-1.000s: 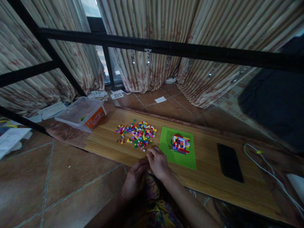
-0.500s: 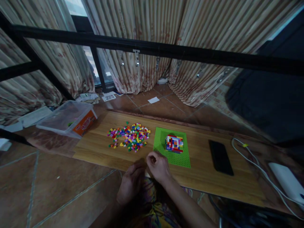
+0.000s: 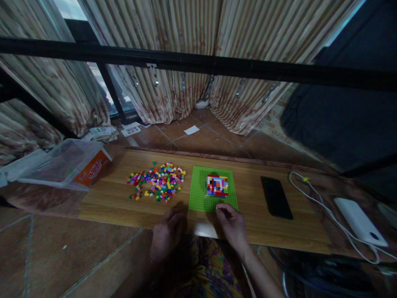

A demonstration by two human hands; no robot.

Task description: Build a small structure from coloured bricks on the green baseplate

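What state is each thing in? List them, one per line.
Right hand: fingertips close together, perhaps pinching something small
Left hand: fingers curled
Green baseplate: lying flat
Brick build: assembled, on the green baseplate
Loose bricks: spread out, unjoined mostly
Plastic box: open-topped
Black phone: lying flat, screen dark
Curtains: hanging

Left hand (image 3: 168, 232) loosely curled, right hand (image 3: 232, 225) with thumb and forefinger close together, forearms (image 3: 261, 267) angled inward.
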